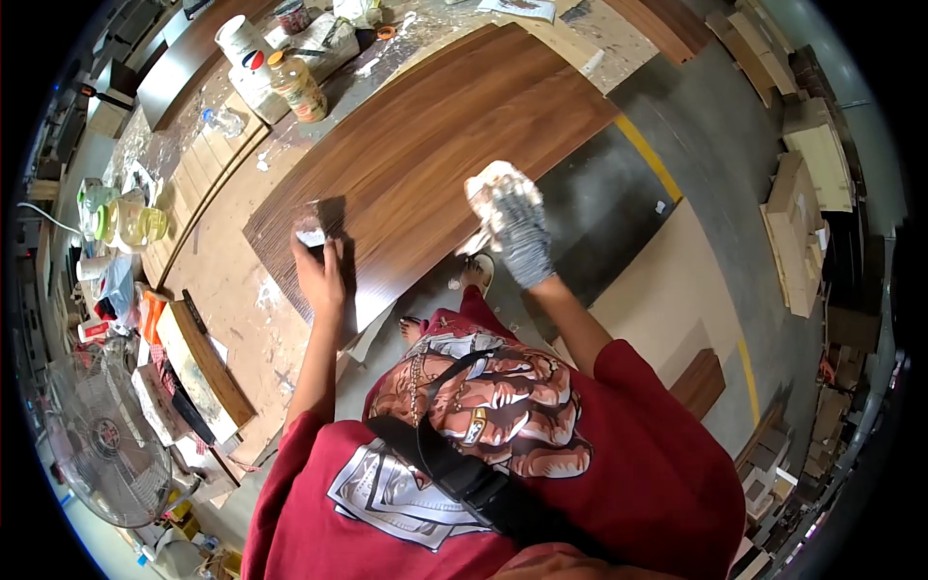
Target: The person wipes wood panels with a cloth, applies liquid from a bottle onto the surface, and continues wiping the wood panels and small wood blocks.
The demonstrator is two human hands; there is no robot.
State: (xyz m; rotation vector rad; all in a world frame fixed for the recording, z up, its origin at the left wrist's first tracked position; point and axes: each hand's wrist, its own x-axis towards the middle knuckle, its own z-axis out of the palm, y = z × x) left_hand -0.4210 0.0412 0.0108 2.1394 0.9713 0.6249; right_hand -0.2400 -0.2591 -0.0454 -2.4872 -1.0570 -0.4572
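Note:
A long brown wood-grain board lies slantwise across the work table. At its near left end, my bare left hand is closed on a small piece with a white face; its kind is hard to make out. A dark shadow falls on the board beside it. My right hand wears a grey glove and is closed on a crumpled, stained whitish rag. The rag is at the board's near edge, right of its middle; whether it touches the board I cannot tell.
A bottle with a yellow cap and a white tub stand on the stained table beyond the board. A standing fan is at the lower left. Stacked panels line the right side, past a yellow floor line.

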